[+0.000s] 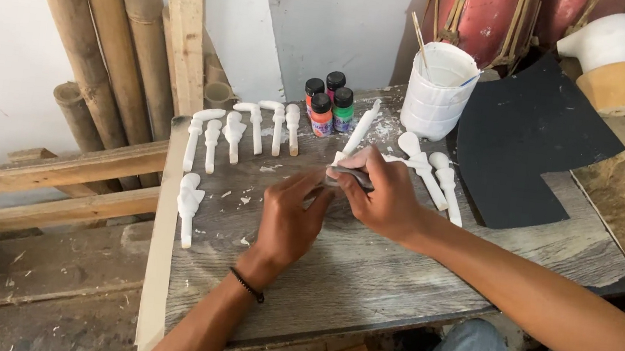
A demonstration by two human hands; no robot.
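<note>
- The right hand (pixel 385 195) is clamped on a small grey strip (pixel 351 176), pressing it against a white carved piece (pixel 359 130) whose long end points toward the paint bottles.
- The left hand (pixel 289 220) meets it from below, fingertips pinched at the lower end of the same piece; I cannot tell how firmly it grips.
- Both hands work together over the middle of the grey wooden worktop (pixel 364 275).
- A row of white carved pieces (pixel 243 132) lies to the left, two more white pieces (pixel 430 173) just right of the hands.
- Behind stand small paint bottles (pixel 328 105) and a white plastic cup (pixel 438 92).
- A black sheet (pixel 524 141) lies to the right.
</note>
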